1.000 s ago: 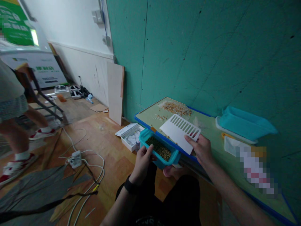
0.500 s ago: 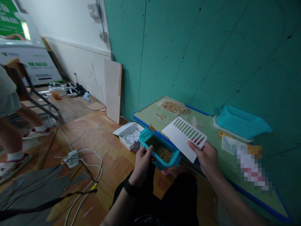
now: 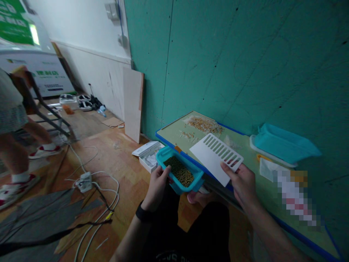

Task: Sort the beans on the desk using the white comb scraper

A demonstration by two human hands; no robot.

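My left hand [image 3: 159,179] grips the near rim of a small blue plastic bin [image 3: 196,175], thumb over the edge. Inside the bin lie dark green beans [image 3: 173,164] and yellowish soybeans [image 3: 185,177]. In my right hand [image 3: 242,182] is a flat white slotted scoop [image 3: 208,157], held by its end over the table edge, its slots toward the wall. A pile of soybeans mixed with white grains [image 3: 204,124] covers the far part of the table [image 3: 174,131], with a smaller scatter [image 3: 189,136] nearer me.
A larger blue bin [image 3: 286,143] and a white bag [image 3: 267,169] sit at the table's right. Below the left end is an open white box [image 3: 148,154]. A power strip [image 3: 84,182] with cables lies on the floor. Another person's legs [image 3: 35,134] show at far left.
My left hand has drawn the small bin slightly left, away from the scoop. The right hand and scoop stay almost in place over the table edge.
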